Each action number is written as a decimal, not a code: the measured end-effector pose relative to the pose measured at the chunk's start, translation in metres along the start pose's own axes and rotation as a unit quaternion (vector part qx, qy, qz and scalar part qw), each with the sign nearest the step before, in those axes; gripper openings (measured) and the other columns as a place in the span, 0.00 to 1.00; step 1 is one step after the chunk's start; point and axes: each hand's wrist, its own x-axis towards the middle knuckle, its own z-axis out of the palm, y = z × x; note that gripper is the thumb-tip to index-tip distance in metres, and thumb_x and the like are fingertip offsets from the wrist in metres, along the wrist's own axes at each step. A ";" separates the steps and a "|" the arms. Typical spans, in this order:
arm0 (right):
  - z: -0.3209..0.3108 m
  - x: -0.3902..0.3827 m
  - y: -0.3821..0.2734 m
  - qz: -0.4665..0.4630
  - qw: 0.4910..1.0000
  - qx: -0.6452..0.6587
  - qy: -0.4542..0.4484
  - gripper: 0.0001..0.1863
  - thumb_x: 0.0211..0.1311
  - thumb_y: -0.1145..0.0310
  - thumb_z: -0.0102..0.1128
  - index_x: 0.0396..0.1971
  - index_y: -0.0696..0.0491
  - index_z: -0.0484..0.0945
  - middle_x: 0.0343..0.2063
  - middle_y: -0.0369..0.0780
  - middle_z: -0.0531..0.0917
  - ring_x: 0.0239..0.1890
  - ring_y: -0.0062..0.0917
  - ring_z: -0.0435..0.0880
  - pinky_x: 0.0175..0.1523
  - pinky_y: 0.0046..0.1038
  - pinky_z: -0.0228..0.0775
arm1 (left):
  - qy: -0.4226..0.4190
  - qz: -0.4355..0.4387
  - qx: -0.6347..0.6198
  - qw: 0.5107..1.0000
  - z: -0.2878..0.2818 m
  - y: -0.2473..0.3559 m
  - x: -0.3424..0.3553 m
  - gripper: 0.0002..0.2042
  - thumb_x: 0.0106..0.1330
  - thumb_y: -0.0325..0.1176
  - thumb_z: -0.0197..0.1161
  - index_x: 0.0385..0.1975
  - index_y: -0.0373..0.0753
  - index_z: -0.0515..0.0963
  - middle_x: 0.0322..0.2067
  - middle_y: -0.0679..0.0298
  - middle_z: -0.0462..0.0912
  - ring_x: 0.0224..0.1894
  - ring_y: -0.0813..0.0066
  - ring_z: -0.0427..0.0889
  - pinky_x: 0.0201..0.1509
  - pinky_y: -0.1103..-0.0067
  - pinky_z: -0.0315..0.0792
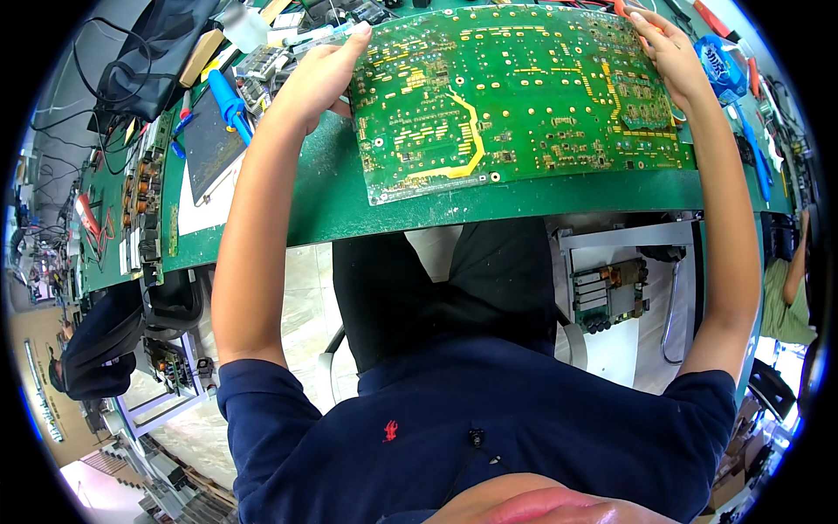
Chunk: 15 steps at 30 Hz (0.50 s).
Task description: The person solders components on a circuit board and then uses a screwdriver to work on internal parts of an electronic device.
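A large green circuit board [515,96] is held up over the front of the green workbench [323,188], its near edge close to the bench's front edge. Yellow and gold traces and small parts cover the side facing me. My left hand [325,77] grips its left edge, thumb on top near the far corner and the other fingers mostly hidden underneath. On the far right corner, my right hand [670,54] is closed around the edge. Something small and red [621,7] shows beside the right fingertips; what it belongs to is unclear.
Left of the board lie a blue-handled tool [229,103], a dark flat pad [214,144] and another populated board [144,196]. Tools and parts clutter the far side. A blue plastic packet [723,68] sits beyond my right wrist. Under the bench rests another circuit assembly [611,295].
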 end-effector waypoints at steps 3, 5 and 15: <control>-0.002 -0.016 -0.029 0.037 0.998 -0.036 -0.030 0.24 0.72 0.50 0.53 0.58 0.49 0.77 0.46 0.33 0.80 0.30 0.11 0.71 0.40 0.15 0.65 | 0.012 0.004 0.058 0.998 -0.002 -0.007 0.006 0.36 0.69 0.65 0.47 0.53 0.32 0.77 0.38 0.60 0.83 0.35 0.78 0.80 0.26 0.80 0.74; -0.005 -0.025 -0.035 0.058 0.997 -0.025 -0.047 0.24 0.73 0.50 0.51 0.60 0.47 0.76 0.51 0.35 0.79 0.34 0.11 0.76 0.41 0.15 0.68 | -0.008 0.006 0.081 0.997 -0.003 -0.007 -0.002 0.38 0.69 0.66 0.45 0.54 0.31 0.76 0.39 0.58 0.82 0.35 0.76 0.80 0.28 0.79 0.76; -0.004 -0.045 -0.036 0.072 0.994 0.037 -0.072 0.24 0.73 0.52 0.51 0.59 0.52 0.75 0.55 0.40 0.79 0.50 0.17 0.81 0.49 0.19 0.75 | 0.034 0.140 0.137 0.980 0.008 -0.016 -0.043 0.21 0.70 0.44 0.57 0.40 0.26 0.79 0.32 0.50 0.84 0.35 0.63 0.83 0.43 0.71 0.75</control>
